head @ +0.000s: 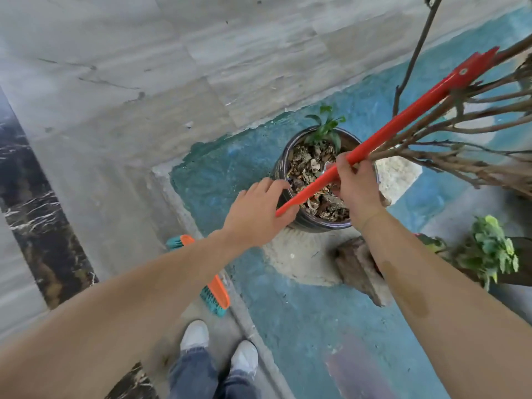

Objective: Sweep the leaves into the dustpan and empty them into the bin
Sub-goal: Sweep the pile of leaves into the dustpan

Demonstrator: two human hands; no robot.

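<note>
A long red handle [403,122] slants from lower left to upper right over a dark round pot [305,223] filled with dry leaves [308,162]. The handle ends in a flat red bracket [475,66] at the upper right; no pan shows. My right hand [355,185] grips the handle near its middle, above the pot. My left hand [256,211] lies against the handle's lower end, its fingers loosely stretched toward the pot's rim. An orange and teal broom head [217,293] lies on the floor under my left forearm, partly hidden.
Bare branches [460,131] spread from the right, crossing the handle. A brown rock [359,269] and a leafy green plant [486,251] sit right of the pot. A small green plant [325,125] grows at the pot's far side. Grey stone paving [115,82] lies left; my white shoes [218,341] stand below.
</note>
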